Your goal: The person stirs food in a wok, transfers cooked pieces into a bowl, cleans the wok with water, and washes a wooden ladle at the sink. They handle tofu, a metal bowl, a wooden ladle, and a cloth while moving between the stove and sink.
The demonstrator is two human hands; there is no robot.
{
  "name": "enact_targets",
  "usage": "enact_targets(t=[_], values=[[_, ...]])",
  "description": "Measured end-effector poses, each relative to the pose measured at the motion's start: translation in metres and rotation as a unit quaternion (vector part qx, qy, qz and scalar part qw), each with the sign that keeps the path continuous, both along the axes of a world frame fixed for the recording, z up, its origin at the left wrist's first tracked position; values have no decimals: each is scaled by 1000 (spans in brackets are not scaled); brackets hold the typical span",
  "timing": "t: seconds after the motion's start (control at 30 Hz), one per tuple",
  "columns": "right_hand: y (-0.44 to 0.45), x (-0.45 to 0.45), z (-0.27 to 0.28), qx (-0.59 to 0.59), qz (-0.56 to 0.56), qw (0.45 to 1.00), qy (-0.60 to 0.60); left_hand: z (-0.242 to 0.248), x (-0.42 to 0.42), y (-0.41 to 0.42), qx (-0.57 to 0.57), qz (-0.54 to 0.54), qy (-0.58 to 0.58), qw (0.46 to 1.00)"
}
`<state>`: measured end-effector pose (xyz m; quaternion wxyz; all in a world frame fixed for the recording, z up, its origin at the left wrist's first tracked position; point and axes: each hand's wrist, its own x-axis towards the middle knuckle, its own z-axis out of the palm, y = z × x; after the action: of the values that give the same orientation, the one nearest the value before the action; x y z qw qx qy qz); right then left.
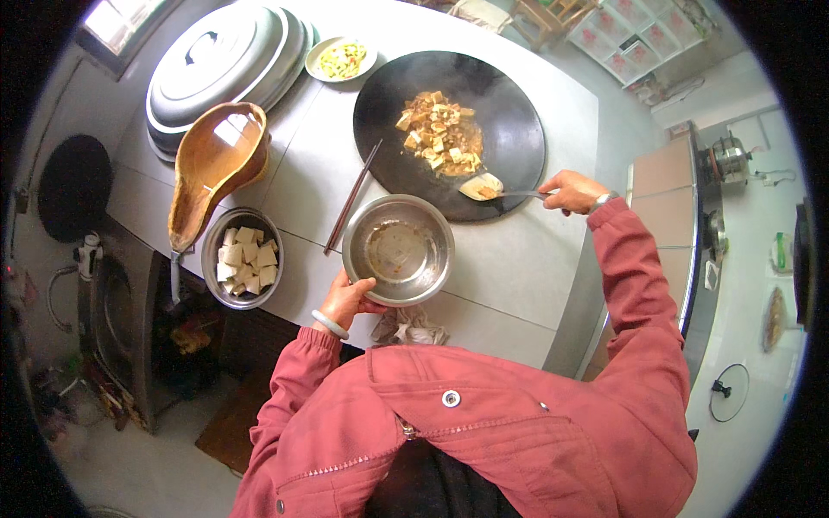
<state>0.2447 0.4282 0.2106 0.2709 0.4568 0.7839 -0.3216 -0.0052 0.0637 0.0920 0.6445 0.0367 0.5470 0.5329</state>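
Note:
My left hand (350, 298) grips the rim of a stainless steel bowl (398, 250), its thumb over the edge. Wet residue marks the bowl's inside, and it holds no food. In my right hand (573, 192) is the handle of a spatula (482, 188), whose pale, sauce-smeared blade rests at the near side of a large black wok (511, 129). Steaming tofu cubes in brown sauce (440, 133) lie in the middle of the wok. Between bowl and wok, a pair of dark chopsticks (353, 197) leans from the tiled counter onto the wok's rim.
A gourd ladle (223, 146) holding liquid and a metal bowl of white tofu cubes (248, 259) stand at the left. Behind them are a large domed lid (214, 65) and a plate of cut vegetables (341, 59). A crumpled cloth (411, 327) lies at the counter's near edge.

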Motion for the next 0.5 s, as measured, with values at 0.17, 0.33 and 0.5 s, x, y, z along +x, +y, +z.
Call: enact_targets(t=[0.17, 0.33, 0.5], values=[[-9, -26, -126, 43, -81, 982, 166, 7, 1, 7, 3, -8, 33, 999], [-26, -54, -188, 183, -130, 937, 266, 31, -1, 13, 28, 10, 54, 998], [-37, -33, -181, 210, -131, 918, 311, 44, -16, 35, 44, -17, 84, 995]])
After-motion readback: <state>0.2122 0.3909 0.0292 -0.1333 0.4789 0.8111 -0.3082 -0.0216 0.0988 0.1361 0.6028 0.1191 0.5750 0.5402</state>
